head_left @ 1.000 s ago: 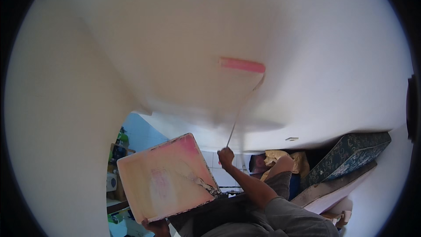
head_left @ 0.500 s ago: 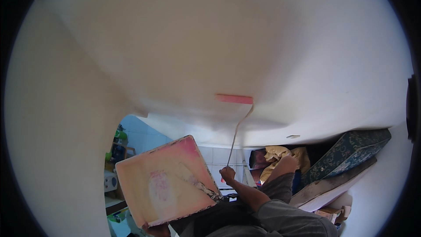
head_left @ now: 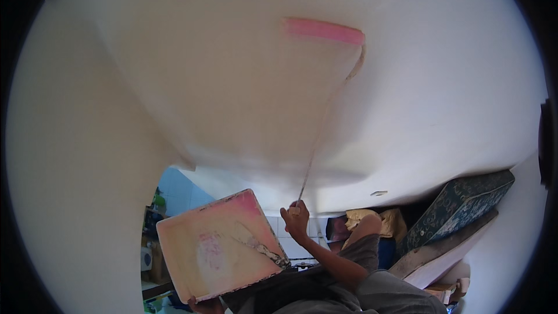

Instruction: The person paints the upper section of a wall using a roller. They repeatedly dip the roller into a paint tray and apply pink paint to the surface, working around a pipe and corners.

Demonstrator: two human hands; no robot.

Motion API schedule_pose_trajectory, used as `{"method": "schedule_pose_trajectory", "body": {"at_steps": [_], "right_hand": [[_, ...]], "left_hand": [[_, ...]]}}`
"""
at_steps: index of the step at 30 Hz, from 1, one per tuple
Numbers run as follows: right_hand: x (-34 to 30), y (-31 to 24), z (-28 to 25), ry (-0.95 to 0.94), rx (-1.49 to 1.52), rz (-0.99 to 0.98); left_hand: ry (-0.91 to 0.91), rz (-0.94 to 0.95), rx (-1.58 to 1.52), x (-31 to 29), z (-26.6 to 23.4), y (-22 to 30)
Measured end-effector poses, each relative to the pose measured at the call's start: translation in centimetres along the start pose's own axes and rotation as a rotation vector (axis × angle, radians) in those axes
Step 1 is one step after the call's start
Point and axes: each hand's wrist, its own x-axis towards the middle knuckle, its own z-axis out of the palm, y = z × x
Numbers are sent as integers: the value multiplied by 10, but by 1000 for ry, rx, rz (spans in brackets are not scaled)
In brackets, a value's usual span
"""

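Note:
My right hand (head_left: 296, 221) is wrapped round the lower end of a paint roller. The thumb side sticks out a little. Its long thin rod runs up and bends to a pink roller sleeve (head_left: 323, 30), which lies against the pale wall (head_left: 244, 93) high in front of me. At the lower left, my left hand (head_left: 206, 304) grips the near edge of a wide, shallow paint tray (head_left: 180, 256). The tray is tilted and stained cream and pink, with a dark-streaked, peeling patch at its right corner. Most of the left hand's fingers are hidden under the tray.
On the right lean a dark green patterned mattress (head_left: 465, 197) and a paler slab (head_left: 444, 250). Tan cloth (head_left: 392, 221) is bundled beside my raised knee (head_left: 370, 225). A small fitting (head_left: 379, 193) sits low on the wall. Left, past a wall edge, are blue tiles (head_left: 180, 189) and shelved goods.
The roller sleeve has moved far up the wall and slightly right. My right hand has risen with the handle. The tray has dipped slightly.

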Motion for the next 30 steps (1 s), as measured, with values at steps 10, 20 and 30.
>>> {"method": "schedule_pose_trajectory", "body": {"at_steps": [10, 20, 30], "right_hand": [[-21, -11, -49, 189, -176, -85], [-19, 4, -39, 201, -479, -505], [-30, -7, -50, 168, -370, -267]], "left_hand": [[-12, -111, -138, 7, 7, 4], [51, -183, -144, 14, -2, 6], [76, -114, -70, 13, 8, 7]]}}
